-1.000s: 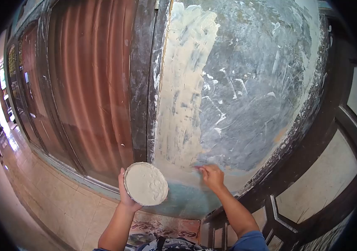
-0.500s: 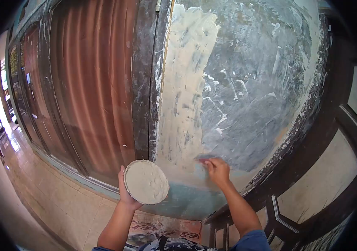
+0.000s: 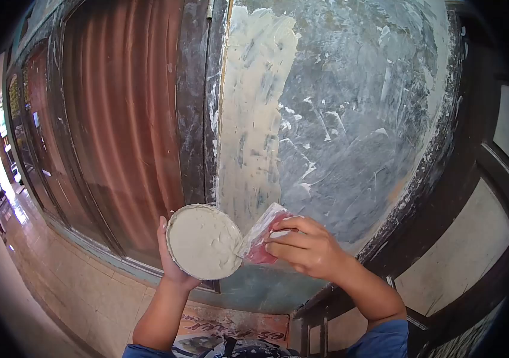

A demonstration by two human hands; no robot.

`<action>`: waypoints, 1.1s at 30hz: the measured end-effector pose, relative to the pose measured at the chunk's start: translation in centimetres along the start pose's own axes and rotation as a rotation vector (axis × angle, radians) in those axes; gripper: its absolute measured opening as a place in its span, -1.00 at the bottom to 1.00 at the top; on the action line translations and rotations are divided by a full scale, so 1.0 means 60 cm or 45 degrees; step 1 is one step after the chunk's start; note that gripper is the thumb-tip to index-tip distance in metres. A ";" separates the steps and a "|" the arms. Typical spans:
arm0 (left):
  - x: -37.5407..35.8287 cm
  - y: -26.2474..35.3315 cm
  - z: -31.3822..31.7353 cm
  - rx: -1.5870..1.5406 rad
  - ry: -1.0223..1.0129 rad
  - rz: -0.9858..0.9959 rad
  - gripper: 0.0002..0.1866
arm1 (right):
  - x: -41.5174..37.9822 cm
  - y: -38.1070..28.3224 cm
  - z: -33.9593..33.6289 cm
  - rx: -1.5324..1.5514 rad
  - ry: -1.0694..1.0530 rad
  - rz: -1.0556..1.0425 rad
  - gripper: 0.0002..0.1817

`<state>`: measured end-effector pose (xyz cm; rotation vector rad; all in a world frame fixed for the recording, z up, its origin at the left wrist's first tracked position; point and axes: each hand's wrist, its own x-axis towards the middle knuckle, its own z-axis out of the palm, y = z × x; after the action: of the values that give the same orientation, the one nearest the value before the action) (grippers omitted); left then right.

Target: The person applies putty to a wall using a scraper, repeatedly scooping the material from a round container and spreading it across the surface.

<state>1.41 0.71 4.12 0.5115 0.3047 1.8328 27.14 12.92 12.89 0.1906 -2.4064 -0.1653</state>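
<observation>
My left hand (image 3: pixel 175 262) holds a round, shallow container of putty (image 3: pixel 201 241) from its left side and below, its surface facing me. Its pale grey-cream filling looks rough on the right. In my right hand (image 3: pixel 308 247) is a putty knife (image 3: pixel 260 235) with a wide, smeared blade and a red grip. One corner of the blade is at the container's right rim. Behind both hands stands a grey wall (image 3: pixel 350 173), with a cream putty strip (image 3: pixel 248 137) down its left side and white smears across the rest.
Left of the wall is a dark wooden frame (image 3: pixel 193 107) with glass and a reddish-brown curtain (image 3: pixel 126 119) behind it. Dark panelled woodwork (image 3: pixel 380 262) runs along the right. A tiled floor (image 3: pixel 75 253) lies at left, a printed mat (image 3: pixel 236 325) below.
My right hand has moved from the lower end of the putty strip toward me and to the container, bringing the putty knife to its rim. The container has shifted slightly up and left.
</observation>
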 end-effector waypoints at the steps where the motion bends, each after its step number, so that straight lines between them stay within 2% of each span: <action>1: 0.001 0.000 0.002 0.001 -0.003 -0.001 -0.01 | 0.003 -0.005 -0.002 -0.003 0.001 0.000 -0.59; 12: -0.003 -0.013 0.026 0.012 -0.153 -0.070 -0.01 | -0.005 -0.003 0.010 -0.014 0.079 0.044 -0.55; 19: 0.014 -0.039 0.026 0.040 -0.119 -0.088 0.02 | -0.023 0.002 -0.005 -0.091 0.163 0.102 -0.56; 25: 0.015 -0.062 0.059 -0.044 -0.226 -0.207 0.06 | -0.040 0.009 -0.041 -0.214 0.253 0.154 -0.56; 28: 0.026 -0.070 0.084 0.038 -0.232 -0.207 0.13 | -0.035 0.018 -0.067 -0.349 0.277 0.153 -0.57; 30: 0.036 -0.071 0.099 0.012 -0.413 -0.288 0.18 | -0.029 0.034 -0.077 -0.370 0.372 0.177 -0.62; 33: 0.047 -0.080 0.113 -0.065 -0.315 -0.259 0.19 | -0.022 0.080 -0.094 -0.281 0.383 0.263 -0.70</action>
<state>8.03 4.60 8.43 0.6409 0.1356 1.5582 31.46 17.52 17.04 -0.1271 -2.0741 -0.2839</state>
